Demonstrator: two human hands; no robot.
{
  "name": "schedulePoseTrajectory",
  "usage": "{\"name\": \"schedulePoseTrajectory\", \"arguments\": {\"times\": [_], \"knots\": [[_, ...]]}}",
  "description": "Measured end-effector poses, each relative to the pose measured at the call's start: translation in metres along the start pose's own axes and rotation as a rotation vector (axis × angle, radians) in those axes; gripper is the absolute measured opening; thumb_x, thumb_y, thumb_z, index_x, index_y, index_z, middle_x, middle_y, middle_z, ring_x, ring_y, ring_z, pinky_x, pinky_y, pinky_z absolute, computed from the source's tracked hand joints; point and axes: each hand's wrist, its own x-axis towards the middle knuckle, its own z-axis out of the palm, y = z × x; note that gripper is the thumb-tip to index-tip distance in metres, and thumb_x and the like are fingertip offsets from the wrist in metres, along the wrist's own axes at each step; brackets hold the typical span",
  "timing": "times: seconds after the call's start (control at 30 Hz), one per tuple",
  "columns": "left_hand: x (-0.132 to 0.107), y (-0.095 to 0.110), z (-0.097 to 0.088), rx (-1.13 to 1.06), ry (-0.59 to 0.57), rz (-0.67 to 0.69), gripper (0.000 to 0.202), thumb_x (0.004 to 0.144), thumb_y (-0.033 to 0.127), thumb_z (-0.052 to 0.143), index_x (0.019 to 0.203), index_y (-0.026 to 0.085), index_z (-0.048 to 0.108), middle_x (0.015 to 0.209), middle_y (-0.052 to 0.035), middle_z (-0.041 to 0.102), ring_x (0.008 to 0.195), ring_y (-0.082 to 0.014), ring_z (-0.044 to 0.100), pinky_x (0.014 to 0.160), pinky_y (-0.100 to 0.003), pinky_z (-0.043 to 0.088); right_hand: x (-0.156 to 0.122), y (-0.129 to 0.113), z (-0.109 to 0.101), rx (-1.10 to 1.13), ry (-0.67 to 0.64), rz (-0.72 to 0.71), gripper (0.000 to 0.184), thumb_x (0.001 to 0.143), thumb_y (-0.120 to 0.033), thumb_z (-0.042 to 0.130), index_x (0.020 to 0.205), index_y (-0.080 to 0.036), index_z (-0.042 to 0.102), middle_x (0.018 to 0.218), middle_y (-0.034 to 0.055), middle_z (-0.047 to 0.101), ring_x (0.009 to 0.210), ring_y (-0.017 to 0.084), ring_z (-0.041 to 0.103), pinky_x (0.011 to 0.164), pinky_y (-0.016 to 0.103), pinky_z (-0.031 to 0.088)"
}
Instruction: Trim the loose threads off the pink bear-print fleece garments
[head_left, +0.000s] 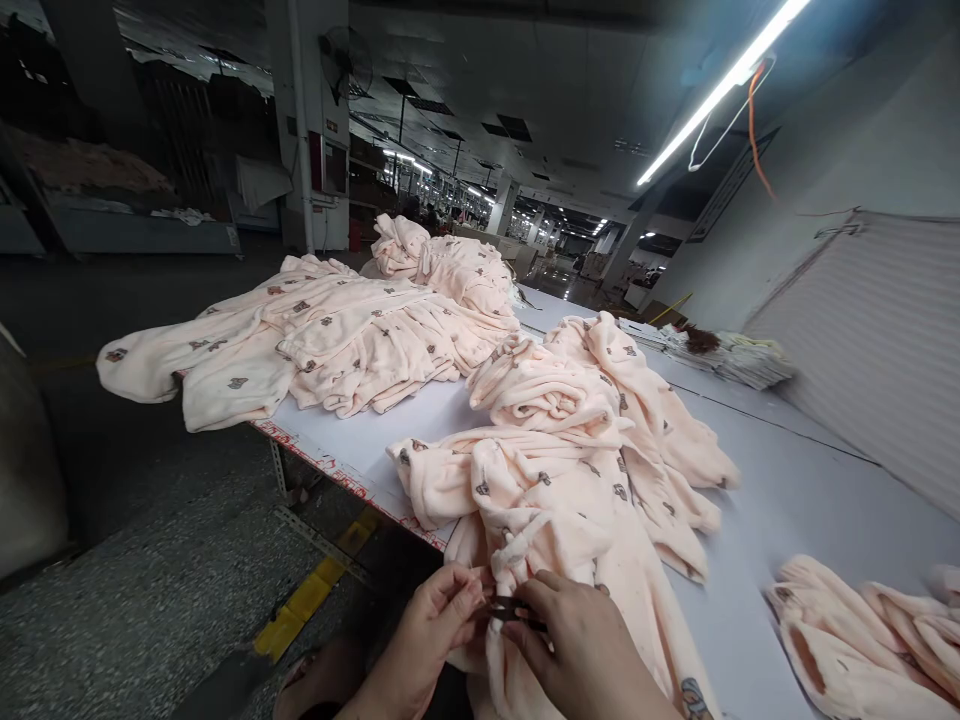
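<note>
A pale pink plush garment (592, 510) with small brown printed figures lies in front of me, draped over the near table edge. My right hand (574, 630) is closed around small dark thread snips (510, 608), their tips pointing left beside the garment's edge. Just left of the tips, my left hand (442, 620) is closed in a pinch at the same edge. What sits between its thumb and fingers is too small to make out. A rolled bundle of the same plush cloth (555, 390) rests just beyond.
More pink garments (360, 330) are heaped on the far left of the white table (795, 450), some hanging over its edge. Others (862, 630) lie at the right. A stack of pale cloth (735, 358) sits near the wall. Yellow tape (307, 605) marks the floor.
</note>
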Motion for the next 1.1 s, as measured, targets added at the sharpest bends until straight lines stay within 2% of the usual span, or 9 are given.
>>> {"name": "schedulePoseTrajectory", "arguments": {"times": [0.2,0.33,0.43,0.53,0.67,0.8,0.9,1.0,1.1], "knots": [[0.014,0.01,0.01,0.159,0.018,-0.056,0.027,0.079,0.042,0.065,0.075,0.017,0.054,0.085,-0.0033,0.067,0.09,-0.0189,0.063,0.082,-0.033,0.047,0.01,-0.008,-0.022,-0.215,0.0,-0.044,0.014,0.076,-0.025,0.063,0.064,-0.022,0.068,0.064,0.0071,0.071,0.055,0.022,0.065,0.048,0.028,0.028],[0.021,0.012,0.014,0.188,-0.014,-0.079,0.027,0.081,0.043,0.062,0.076,0.018,0.052,0.088,-0.0034,0.066,0.094,-0.0204,0.064,0.084,-0.035,0.047,0.01,-0.001,-0.033,-0.191,0.026,-0.044,0.015,0.075,-0.02,0.063,0.06,-0.022,0.067,0.063,0.0059,0.071,0.053,0.021,0.064,0.048,0.028,0.025],[0.025,0.01,0.014,0.158,-0.042,-0.089,0.025,0.084,0.042,0.059,0.079,0.019,0.051,0.097,-0.0051,0.066,0.097,-0.0216,0.064,0.085,-0.038,0.046,0.001,0.012,-0.035,-0.129,0.018,0.006,0.016,0.079,-0.025,0.059,0.065,-0.024,0.066,0.068,0.0045,0.071,0.061,0.022,0.065,0.051,0.028,0.029],[0.03,0.005,0.013,0.027,-0.045,-0.098,0.024,0.084,0.041,0.058,0.08,0.02,0.047,0.102,-0.0048,0.066,0.1,-0.0223,0.064,0.085,-0.039,0.046,-0.011,0.026,-0.018,0.083,0.114,0.13,0.015,0.082,-0.036,0.057,0.074,-0.024,0.061,0.074,0.002,0.068,0.068,0.021,0.063,0.056,0.027,0.036],[0.037,0.002,0.013,-0.184,-0.032,-0.104,0.024,0.083,0.037,0.061,0.081,0.022,0.042,0.102,-0.0045,0.068,0.096,-0.0209,0.066,0.084,-0.038,0.047,-0.021,0.036,0.035,0.558,0.287,0.266,0.028,0.079,-0.05,0.059,0.077,-0.023,0.05,0.069,-0.0017,0.059,0.065,0.017,0.056,0.061,0.025,0.043],[0.033,-0.006,0.013,-0.312,0.113,-0.055,0.024,0.08,0.04,0.062,0.088,0.022,0.047,0.104,-0.0068,0.068,0.092,-0.023,0.067,0.086,-0.042,0.049,-0.018,0.038,0.065,0.877,0.479,0.258,0.027,0.079,-0.047,0.06,0.075,-0.021,0.05,0.068,-0.0031,0.05,0.066,0.016,0.051,0.063,0.024,0.043],[0.022,-0.023,0.019,0.071,0.227,0.089,0.031,0.073,0.046,0.067,0.087,0.021,0.054,0.087,-0.0052,0.065,0.082,-0.0231,0.064,0.074,-0.037,0.052,-0.015,0.039,0.061,1.098,0.438,0.235,0.027,0.076,-0.044,0.066,0.076,-0.02,0.054,0.072,-0.0023,0.05,0.071,0.015,0.051,0.067,0.024,0.042],[0.014,-0.044,0.03,0.577,0.288,0.279,0.046,0.057,0.036,0.079,0.095,0.023,0.057,0.09,-0.0065,0.064,0.086,-0.0268,0.06,0.072,-0.035,0.049,-0.01,0.04,0.056,1.314,0.309,0.196,0.028,0.072,-0.043,0.07,0.076,-0.019,0.057,0.072,-0.002,0.051,0.07,0.015,0.051,0.066,0.024,0.042],[0.016,-0.051,0.034,0.639,0.371,0.351,0.049,0.064,0.028,0.074,0.11,0.025,0.057,0.104,-0.0091,0.065,0.099,-0.0295,0.058,0.088,-0.037,0.043,-0.008,0.042,0.054,1.357,0.263,0.147,0.027,0.075,-0.043,0.067,0.075,-0.019,0.055,0.068,-0.003,0.05,0.064,0.013,0.049,0.061,0.023,0.041]]}}
